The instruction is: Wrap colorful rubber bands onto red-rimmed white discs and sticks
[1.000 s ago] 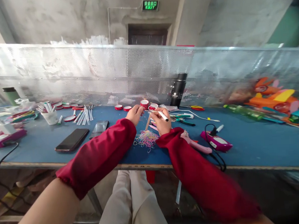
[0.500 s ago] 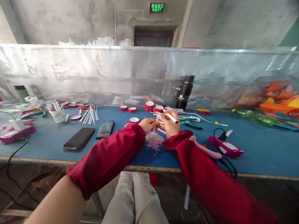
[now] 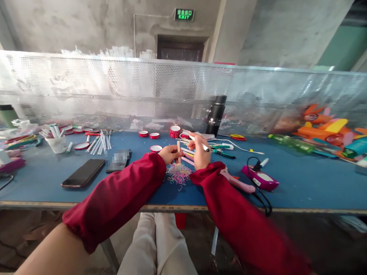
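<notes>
My left hand [image 3: 170, 154] pinches a thin, flat, pale stick [image 3: 179, 151] that stands nearly upright. Just to its right, my right hand [image 3: 200, 152] is closed around a white marker pen [image 3: 206, 148], whose dark end juts out past the hand. The pen's other end points up toward the stick, apart from it. Under both hands lies a loose pile of small pastel curls [image 3: 178, 174] on the blue table [image 3: 162, 192]. Several coloured strips [image 3: 188, 155] show between the hands, partly hidden by my right hand.
Left of my hands lie a phone [image 3: 83, 173] and a dark flat object [image 3: 118, 161]. Farther back are white sticks [image 3: 98, 143], a cup of pens [image 3: 57, 144] and red tins [image 3: 175, 131]. To the right are pliers [image 3: 224, 151], a pink glue gun [image 3: 240, 181] and a purple power strip [image 3: 262, 179].
My hands have moved apart a little, and the stick now stands more upright in my left hand. The marker stays in my right hand. The whole view has swung to the right.
</notes>
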A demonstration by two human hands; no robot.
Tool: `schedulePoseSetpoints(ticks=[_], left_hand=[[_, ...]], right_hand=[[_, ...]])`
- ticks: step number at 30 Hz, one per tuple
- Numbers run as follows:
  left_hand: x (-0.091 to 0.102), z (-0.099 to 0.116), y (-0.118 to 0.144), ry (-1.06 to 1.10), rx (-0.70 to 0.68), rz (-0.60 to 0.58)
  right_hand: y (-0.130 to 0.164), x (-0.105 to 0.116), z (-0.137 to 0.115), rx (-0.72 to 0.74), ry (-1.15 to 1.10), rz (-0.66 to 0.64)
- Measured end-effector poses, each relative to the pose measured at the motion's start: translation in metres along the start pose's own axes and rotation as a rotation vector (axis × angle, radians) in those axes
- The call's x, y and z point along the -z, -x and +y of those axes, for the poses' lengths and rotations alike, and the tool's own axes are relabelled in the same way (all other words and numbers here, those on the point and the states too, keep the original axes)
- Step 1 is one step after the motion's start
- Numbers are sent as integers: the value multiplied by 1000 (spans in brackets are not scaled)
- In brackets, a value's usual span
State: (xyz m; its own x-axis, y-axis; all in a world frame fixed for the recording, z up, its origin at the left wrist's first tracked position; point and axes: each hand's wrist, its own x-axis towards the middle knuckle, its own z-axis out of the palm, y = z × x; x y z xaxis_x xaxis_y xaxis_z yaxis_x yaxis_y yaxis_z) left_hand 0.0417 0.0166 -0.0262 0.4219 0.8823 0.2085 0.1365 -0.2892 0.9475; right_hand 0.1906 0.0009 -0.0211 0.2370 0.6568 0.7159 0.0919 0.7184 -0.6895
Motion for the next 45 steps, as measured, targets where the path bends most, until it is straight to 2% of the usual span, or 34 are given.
schedulePoseSetpoints(ticks=[4, 11, 16, 45], left_hand=[[2, 0, 0, 7, 16, 35], [2, -2, -2, 30, 17, 42], [1, -2, -2, 41, 2, 45], [3, 2, 0, 57, 27, 34]], right_hand=[[5, 0, -5, 30, 30, -88], [11, -4, -5, 53, 35, -121], [11, -4, -6, 86, 136, -114], [11, -3, -7, 105, 136, -90]])
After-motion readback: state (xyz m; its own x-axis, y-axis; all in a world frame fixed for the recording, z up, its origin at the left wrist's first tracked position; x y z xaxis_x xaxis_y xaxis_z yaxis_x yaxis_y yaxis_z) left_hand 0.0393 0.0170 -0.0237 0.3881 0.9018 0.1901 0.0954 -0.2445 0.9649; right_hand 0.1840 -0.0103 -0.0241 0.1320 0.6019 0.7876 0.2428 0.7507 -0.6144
